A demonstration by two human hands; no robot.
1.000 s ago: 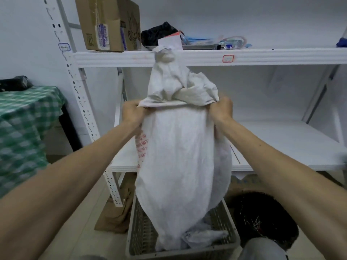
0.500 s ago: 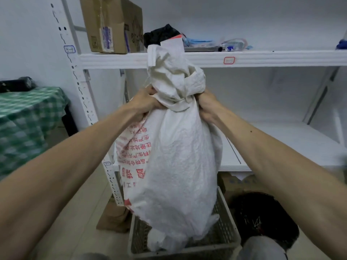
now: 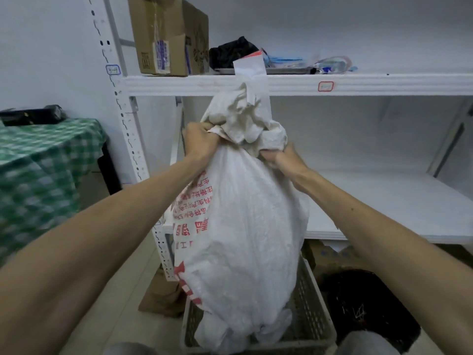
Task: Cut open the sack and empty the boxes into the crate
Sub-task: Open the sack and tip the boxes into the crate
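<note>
At the far left stands a table (image 3: 46,160) draped in a green checked cloth, with a dark flat object (image 3: 30,115) lying on its top near the wall. Next comes the white perforated upright (image 3: 122,119) of a metal shelving rack, and on the rack's upper shelf (image 3: 358,84) sits a brown cardboard box (image 3: 166,34) with a printed label on its face; further along that shelf lie a dark bundle (image 3: 230,53) and a shallow tray (image 3: 281,70) with blue and clear plastic items on it. The left hand (image 3: 202,142) has its fingers curled tight round the bunched fabric at the left of the sack's gathered end, and the right hand (image 3: 284,158) grips the bunched fabric at the right of it, slightly lower. Between them hangs the white woven sack (image 3: 245,226), held up in front of the rack with red printed characters running upside down along its left side. Its lower end, crumpled and loose, reaches down into the grey plastic mesh crate (image 3: 312,311) that stands on the floor directly beneath; whether boxes lie in the crate cannot be told, as the sack covers it. A flattened piece of brown cardboard (image 3: 161,298) lies on the floor just left of the crate. To the crate's right is a dark round container (image 3: 366,303), and above it the rack's lower shelf (image 3: 396,206) runs off to the right.
</note>
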